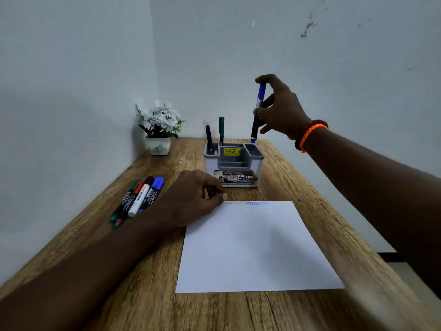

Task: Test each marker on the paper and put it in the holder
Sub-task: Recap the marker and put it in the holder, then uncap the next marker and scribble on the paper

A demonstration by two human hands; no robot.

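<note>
My right hand (280, 108) pinches a blue marker (258, 111) nearly upright, its lower end just above the right rear compartment of the grey holder (235, 163). A black marker (209, 139) and a green marker (221, 130) stand in the holder's left and rear slots. My left hand (193, 197) rests with curled fingers on the top left corner of the white paper (255, 247), holding nothing. Scribbled test lines (256, 203), the clearest blue, run along the paper's top edge. Several markers (139, 199) lie side by side on the table left of my left hand.
A small white pot of white flowers (159, 130) stands in the far left corner by the wall. The wooden table (148, 295) is bounded by walls at the left and back; its right edge drops to the floor.
</note>
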